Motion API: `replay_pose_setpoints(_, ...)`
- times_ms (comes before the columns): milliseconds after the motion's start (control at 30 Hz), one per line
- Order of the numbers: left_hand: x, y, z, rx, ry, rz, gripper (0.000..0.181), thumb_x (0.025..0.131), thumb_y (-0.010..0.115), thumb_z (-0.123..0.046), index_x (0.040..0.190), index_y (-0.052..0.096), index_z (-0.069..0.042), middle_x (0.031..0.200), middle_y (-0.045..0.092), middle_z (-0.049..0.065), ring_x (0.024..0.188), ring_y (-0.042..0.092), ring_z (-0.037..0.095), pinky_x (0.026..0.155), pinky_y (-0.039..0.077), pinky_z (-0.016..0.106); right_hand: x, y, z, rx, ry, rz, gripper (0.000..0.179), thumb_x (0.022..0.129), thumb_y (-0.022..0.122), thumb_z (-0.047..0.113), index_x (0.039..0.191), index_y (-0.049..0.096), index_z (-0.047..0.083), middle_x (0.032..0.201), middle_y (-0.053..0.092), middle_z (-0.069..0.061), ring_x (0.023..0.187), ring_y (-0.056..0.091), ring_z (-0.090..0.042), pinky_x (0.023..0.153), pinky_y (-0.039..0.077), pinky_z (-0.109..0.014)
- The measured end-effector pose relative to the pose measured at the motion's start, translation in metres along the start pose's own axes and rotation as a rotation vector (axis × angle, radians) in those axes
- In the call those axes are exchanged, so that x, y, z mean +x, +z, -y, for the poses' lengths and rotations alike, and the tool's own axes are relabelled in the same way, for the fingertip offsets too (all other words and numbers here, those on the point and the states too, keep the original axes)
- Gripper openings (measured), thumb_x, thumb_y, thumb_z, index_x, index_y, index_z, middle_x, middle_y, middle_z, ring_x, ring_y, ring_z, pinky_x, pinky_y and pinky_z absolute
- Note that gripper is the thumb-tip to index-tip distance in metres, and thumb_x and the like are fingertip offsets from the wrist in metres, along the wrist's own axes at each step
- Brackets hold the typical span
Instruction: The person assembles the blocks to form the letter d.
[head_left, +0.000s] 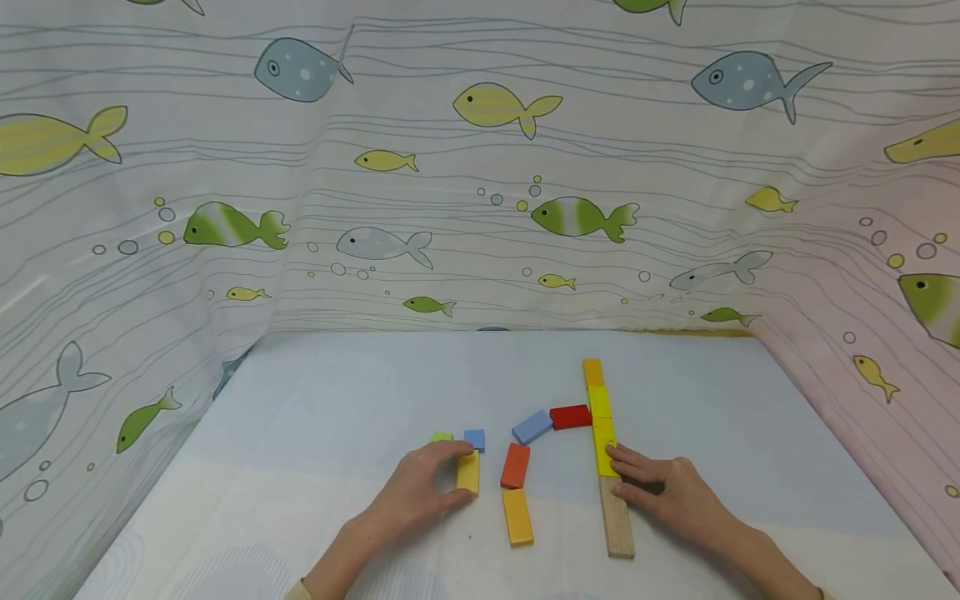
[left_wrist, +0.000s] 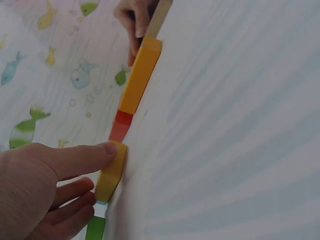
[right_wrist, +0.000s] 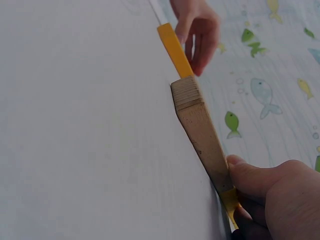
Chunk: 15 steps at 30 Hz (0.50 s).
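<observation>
My left hand pinches a yellow block lengthwise, thumb at its near end and a fingertip at its far end. A small blue block touches or nearly touches that far end. Beside it, a green block is partly hidden by the hand. At the right, a straight row includes a plain wooden block and a bright yellow block. My right hand touches this row from the right, fingertips on the bright yellow block and thumb at the wooden block's far end.
Between the hands, an orange block, an orange-red block, a blue block and a dark red block form a curve meeting the row. Another yellow block and an orange block top the row. A fish-patterned curtain surrounds the table.
</observation>
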<state>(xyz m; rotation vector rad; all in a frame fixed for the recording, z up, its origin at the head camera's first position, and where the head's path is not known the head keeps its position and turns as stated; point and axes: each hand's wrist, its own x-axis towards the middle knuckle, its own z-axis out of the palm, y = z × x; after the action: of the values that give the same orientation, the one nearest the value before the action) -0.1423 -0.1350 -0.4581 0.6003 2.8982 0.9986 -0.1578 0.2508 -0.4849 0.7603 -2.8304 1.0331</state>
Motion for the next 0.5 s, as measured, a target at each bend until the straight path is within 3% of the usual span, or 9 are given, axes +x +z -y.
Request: replay_pose_setpoints(500,-0.0011,-0.0031,-0.0033,0.014,-0.057,0.045,0.057,0.08,0.085,-0.027,0.132,0.062,-0.017,0.132,0.064,-0.002,0.129,0.056,0.025,0.107,0.047,0.048,-0.0003,-0.0015,0.0018,0.002,-0.008,0.002,0.05,0.088,0.074,0.043,0.128,0.069,0.013,0.133,0.065,0.002,0.124,0.059,-0.024,0.095,0.054,-0.029)
